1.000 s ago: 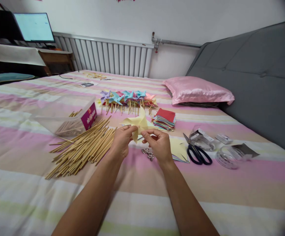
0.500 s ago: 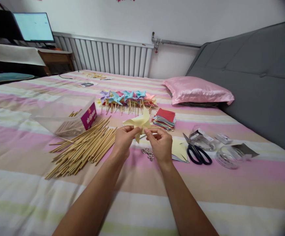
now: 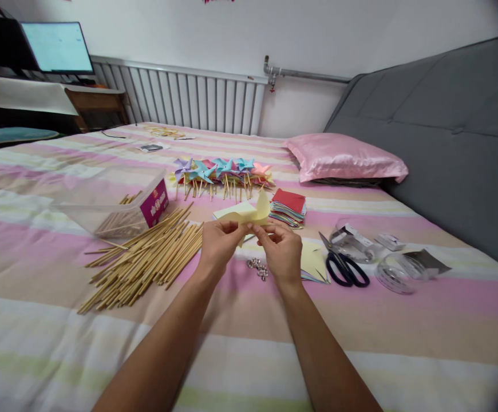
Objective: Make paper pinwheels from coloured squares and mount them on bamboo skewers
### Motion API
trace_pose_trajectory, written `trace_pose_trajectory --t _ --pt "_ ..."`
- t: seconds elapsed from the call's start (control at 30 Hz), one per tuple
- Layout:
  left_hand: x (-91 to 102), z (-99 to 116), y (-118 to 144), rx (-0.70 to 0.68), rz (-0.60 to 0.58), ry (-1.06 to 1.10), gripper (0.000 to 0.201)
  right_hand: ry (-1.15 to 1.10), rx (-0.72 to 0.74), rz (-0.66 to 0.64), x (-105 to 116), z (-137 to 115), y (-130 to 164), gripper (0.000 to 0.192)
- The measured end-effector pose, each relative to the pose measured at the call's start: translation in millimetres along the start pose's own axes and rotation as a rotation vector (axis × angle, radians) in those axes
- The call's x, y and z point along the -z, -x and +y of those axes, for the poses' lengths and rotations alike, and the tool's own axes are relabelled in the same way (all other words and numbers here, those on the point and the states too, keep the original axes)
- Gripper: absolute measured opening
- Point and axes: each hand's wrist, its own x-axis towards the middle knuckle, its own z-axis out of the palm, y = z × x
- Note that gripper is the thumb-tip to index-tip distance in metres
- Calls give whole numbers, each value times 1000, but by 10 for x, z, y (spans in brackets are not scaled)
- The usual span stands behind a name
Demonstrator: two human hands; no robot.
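Observation:
A pale yellow paper pinwheel (image 3: 253,214) is held between my two hands, tilted so that its blades point away and up. My left hand (image 3: 218,243) pinches its near left edge between thumb and fingers. My right hand (image 3: 281,249) grips it from the right, with both thumb tips almost meeting at the middle. A stick or pin in the fingers cannot be made out. Just below lie several small shiny metal fasteners (image 3: 258,268). Cut yellow paper squares (image 3: 314,262) rest beside my right wrist.
Bamboo sticks (image 3: 146,260) lie loose at left before a clear plastic box (image 3: 98,197). Finished pinwheels (image 3: 223,171) are piled behind. A stack of coloured paper (image 3: 288,207), black-handled scissors (image 3: 343,268), clear round containers (image 3: 397,273) and a pink pillow (image 3: 346,157) are to the right.
The yellow pinwheel has tipped over flatter, its blades now facing away from me. My fingertips have drawn closer together at its middle.

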Motion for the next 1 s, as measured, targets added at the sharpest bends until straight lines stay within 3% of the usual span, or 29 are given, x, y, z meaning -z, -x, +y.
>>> trace_pose_trajectory --t 0.37,0.57,0.7,0.77,0.87,1.0 --pt "19 5 -15 16 -32 -15 16 5 22 -44 30 35 -58 24" --pt "43 39 -31 57 91 15 17 14 -10 -97 64 -42 -33 27" --pt "105 13 -88 70 151 42 10 84 -63 -50 181 -65 -72 27" --pt "127 -3 -112 73 179 24 9 232 -100 -119 248 -55 -93 18" --pt "140 -22 -129 75 222 -29 10 550 -109 -347 299 -14 -80 9" --pt "140 -38 -133 65 220 -63 12 708 -109 -507 238 78 5 17"
